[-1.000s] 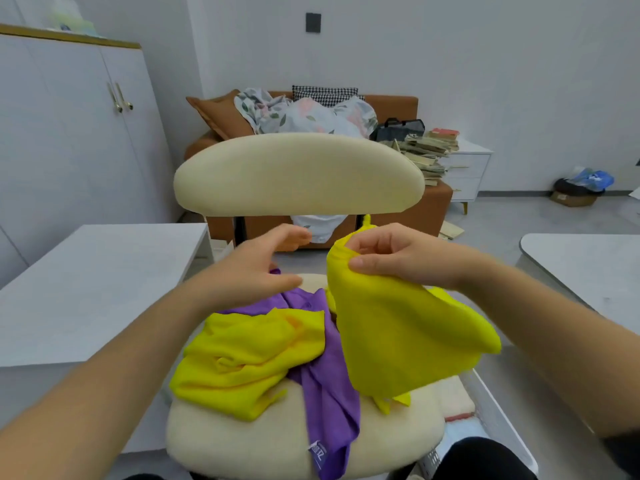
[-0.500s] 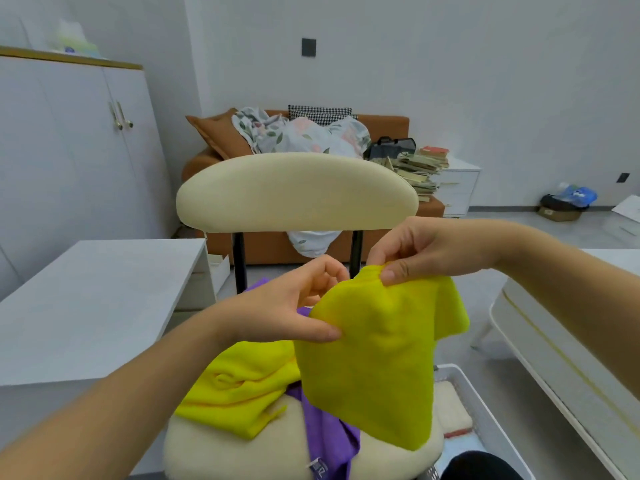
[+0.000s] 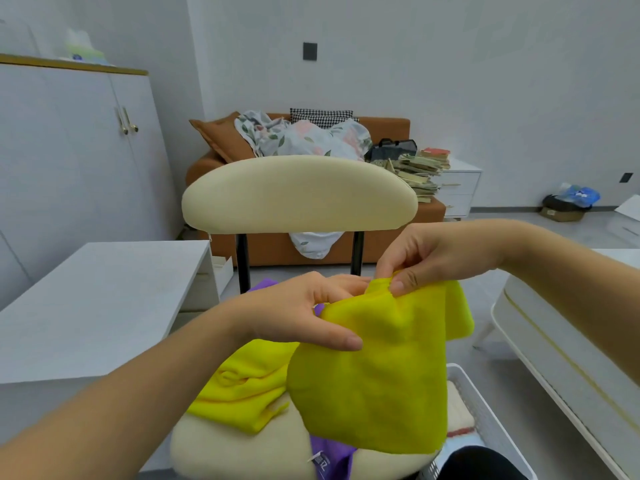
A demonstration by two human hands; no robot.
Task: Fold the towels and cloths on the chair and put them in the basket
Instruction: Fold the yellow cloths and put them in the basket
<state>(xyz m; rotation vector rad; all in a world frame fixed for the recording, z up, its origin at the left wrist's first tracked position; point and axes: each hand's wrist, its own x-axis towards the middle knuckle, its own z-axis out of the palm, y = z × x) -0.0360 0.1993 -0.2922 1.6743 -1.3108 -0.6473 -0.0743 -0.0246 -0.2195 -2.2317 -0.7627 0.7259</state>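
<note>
Both hands are holding a yellow cloth (image 3: 374,375) up above the cream chair (image 3: 298,195): the left hand (image 3: 304,313) is pinching its upper left edge, the right hand (image 3: 433,258) is gripping its top corner. Another yellow cloth (image 3: 242,386) and a purple cloth (image 3: 329,459) are lying on the seat, and a white basket (image 3: 485,410) is sitting just beside the chair.

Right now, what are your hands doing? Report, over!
Left hand and right hand both pinching the yellow cloth, held up over the chair. Second yellow cloth and purple cloth wait on the seat. Nothing in the way.
</note>
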